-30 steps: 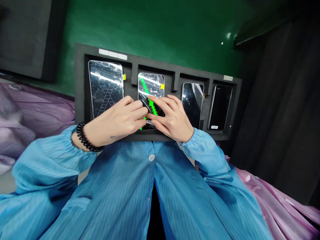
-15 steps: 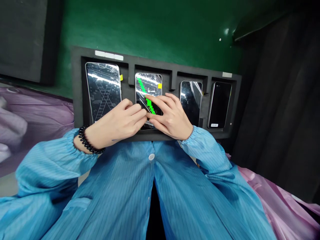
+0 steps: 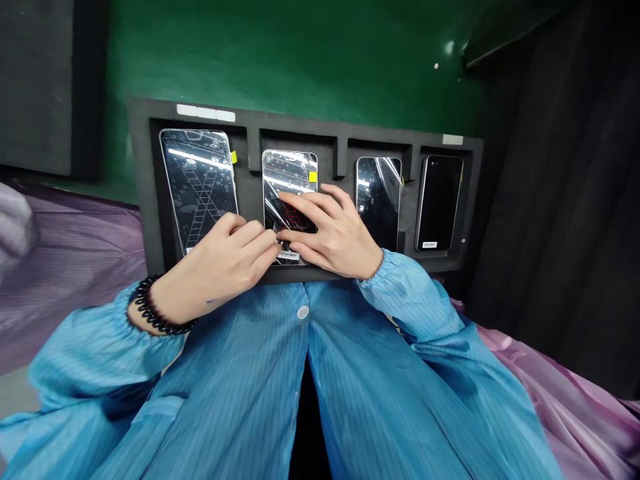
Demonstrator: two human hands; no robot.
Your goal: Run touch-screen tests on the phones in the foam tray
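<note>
The second smartphone [image 3: 290, 163] from the left lies screen up in a black foam tray [image 3: 305, 125], with a yellow tab at its upper right and a white label low down. A red grid shows on its screen. Across this screen my right hand [image 3: 337, 233] rests with fingers stretched and spread. My left hand [image 3: 225, 260], fingers curled together, is at the phone's lower left edge, close to the right fingertips; what it pinches, if anything, is hidden. Left of it lies a larger smartphone [image 3: 200, 180] with crossed white grid lines, its bottom partly behind my left hand.
Two more smartphones lie in the tray to the right: one with a glossy dark screen [image 3: 379, 207], one black with a small label [image 3: 441, 200]. The green table surface [image 3: 300, 60] extends behind. A dark block [image 3: 37, 87] stands at left; a co-worker's purple sleeve [image 3: 85, 253] is beside me.
The thick green diagonal trail on the second phone's screen is gone, and a red grid shows instead. My left hand has shifted slightly left and down; the right stays over the screen.
</note>
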